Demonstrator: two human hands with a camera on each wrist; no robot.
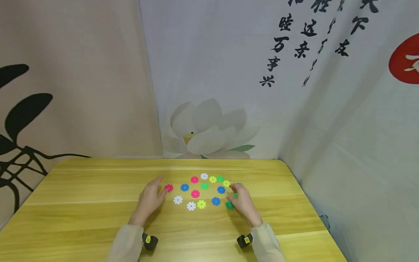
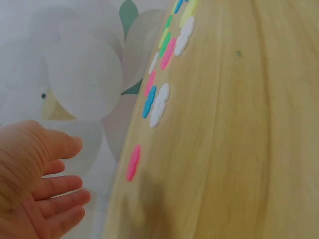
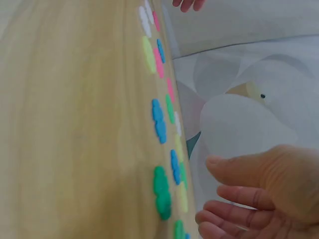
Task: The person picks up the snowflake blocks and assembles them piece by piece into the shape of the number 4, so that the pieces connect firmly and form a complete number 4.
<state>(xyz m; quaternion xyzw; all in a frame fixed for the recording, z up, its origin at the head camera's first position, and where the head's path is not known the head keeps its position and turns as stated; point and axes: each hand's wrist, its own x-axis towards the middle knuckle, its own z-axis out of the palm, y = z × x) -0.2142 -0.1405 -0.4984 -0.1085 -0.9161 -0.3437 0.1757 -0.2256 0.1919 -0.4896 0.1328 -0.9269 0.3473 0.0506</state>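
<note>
Several flat, notched flower-shaped plastic discs lie scattered on the wooden table in pink, white, blue, yellow and green. My left hand (image 1: 150,200) is at the left end of the group, its fingers loosely extended and holding nothing. Closest to it is a pink disc (image 1: 168,188), also visible in the left wrist view as a pink disc (image 2: 133,163) apart from the fingers. At the right end, my right hand (image 1: 243,203) hovers with relaxed fingers above a dark green disc (image 1: 230,205) and partly hides another green disc and a blue one. Nothing shows between its fingers (image 3: 234,211).
Pale wooden table (image 1: 82,203) surface extends around the discs. Behind it hangs a white cloth (image 1: 212,54) printed with a lotus and dark characters; more cloth hangs at the right. A black wrist camera (image 1: 150,241) sits at the left sleeve, another wrist camera (image 1: 244,241) at the right.
</note>
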